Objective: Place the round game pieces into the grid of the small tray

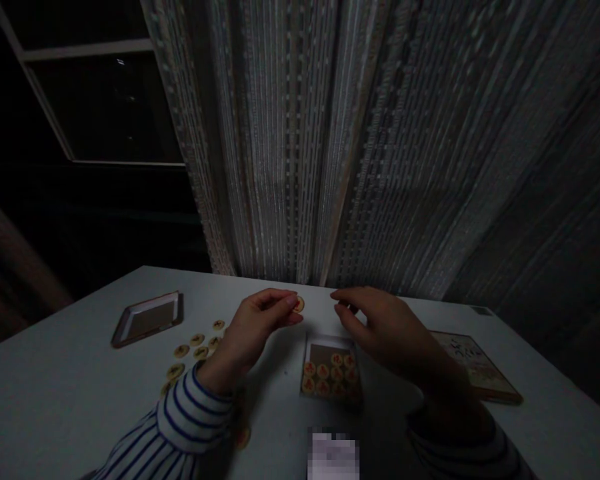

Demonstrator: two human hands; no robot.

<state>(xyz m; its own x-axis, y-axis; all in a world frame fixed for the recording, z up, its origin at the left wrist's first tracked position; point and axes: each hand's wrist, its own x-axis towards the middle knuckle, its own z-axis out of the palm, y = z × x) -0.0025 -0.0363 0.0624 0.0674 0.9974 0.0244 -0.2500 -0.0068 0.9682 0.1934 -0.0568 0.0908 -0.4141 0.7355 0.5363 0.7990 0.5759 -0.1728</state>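
Note:
Between the thumb and fingers of my left hand (pixel 261 323) is a round xiangqi piece (pixel 299 304) with a red mark. My right hand (pixel 380 323) hovers to its right, thumb and forefinger apart, with nothing seen between them. Below and between the hands lies an open box (pixel 306 348) partly filled with red-marked xiangqi pieces (pixel 337 375) in rows; its back part shows bare floor. Several dark-marked pieces (pixel 201 352) lie loose on the table left of my left wrist. One red-marked piece (pixel 243 438) sits near my left sleeve, partly in shadow.
An empty shallow tray or lid (pixel 147 319) lies at the left of the white table (pixel 55 373). A flat, printed box or lid (pixel 480 367) with dark writing rests at the right, partly behind my right arm. A striped curtain (pixel 300 133) hangs beyond the table's far edge.

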